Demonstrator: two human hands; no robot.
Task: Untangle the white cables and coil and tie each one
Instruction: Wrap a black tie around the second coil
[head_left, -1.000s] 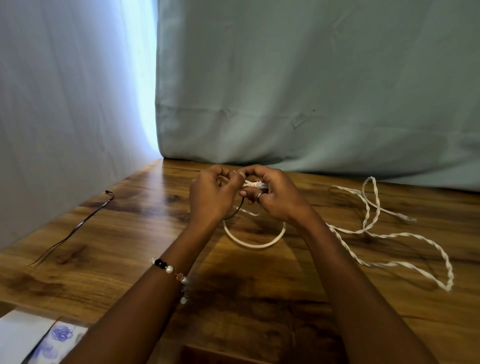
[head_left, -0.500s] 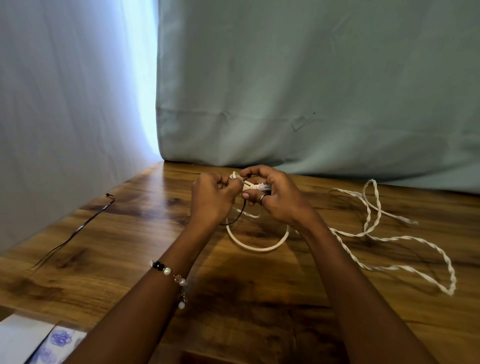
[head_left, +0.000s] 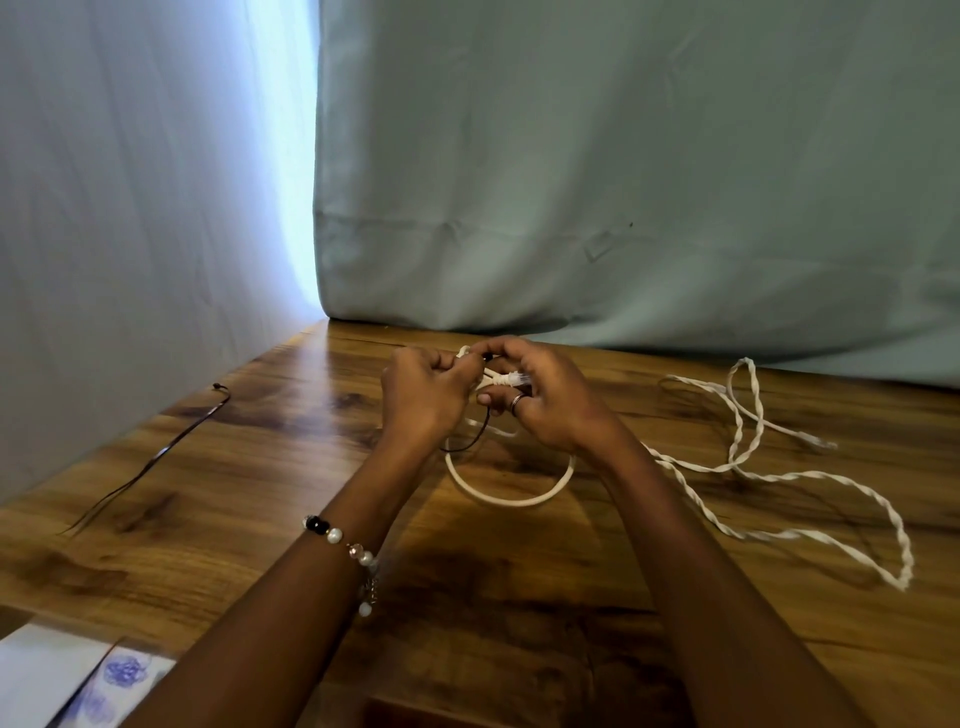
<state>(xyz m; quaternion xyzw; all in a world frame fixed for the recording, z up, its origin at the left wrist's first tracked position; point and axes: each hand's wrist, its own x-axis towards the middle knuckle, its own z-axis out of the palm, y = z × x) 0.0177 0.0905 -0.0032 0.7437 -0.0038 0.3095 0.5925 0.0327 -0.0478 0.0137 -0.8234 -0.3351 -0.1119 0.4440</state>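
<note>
A coiled white cable (head_left: 511, 496) hangs as a loop below both hands, just above the wooden table (head_left: 519, 597). My right hand (head_left: 545, 400) grips the gathered top of the coil, where white wraps show between the fingers. My left hand (head_left: 423, 397) pinches a thin dark tie (head_left: 475, 434) at the same spot; its loose end curls down under the hand. A second white cable (head_left: 769, 478), twisted along its length, lies loose on the table at the right, running under my right wrist.
Another thin dark tie (head_left: 156, 457) lies stretched out on the table at the left. White paper with blue print (head_left: 62, 680) sits at the near left corner. Grey-green curtains hang along the table's back and left edges.
Both hands have lifted slightly and worked the dark tie around the top of the coil; the coil's loop has risen with them. The twisted cable has not moved.
</note>
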